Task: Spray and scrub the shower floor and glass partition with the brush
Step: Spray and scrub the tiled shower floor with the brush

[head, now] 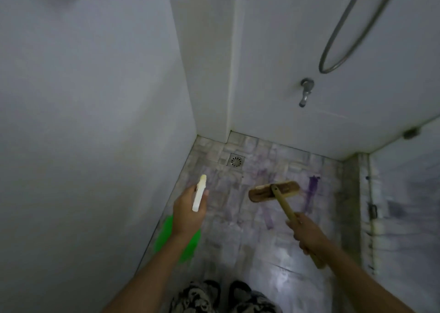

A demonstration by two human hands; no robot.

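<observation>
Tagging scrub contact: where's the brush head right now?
In the head view, the brush head sits centre-right on the tiled shower floor, below and right of the drain, beside a purple streak.

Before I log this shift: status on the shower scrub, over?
Left hand holds spray bottle. Right hand grips brush handle, head down on purple-streaked floor. Nothing in the way.

Left hand point(189, 211) grips a white spray bottle point(199, 193) at 9 o'clock of the wooden brush point(273, 191), whose handle the right hand point(307, 231) grips, head on the purple-streaked shower floor point(238, 217).
</observation>
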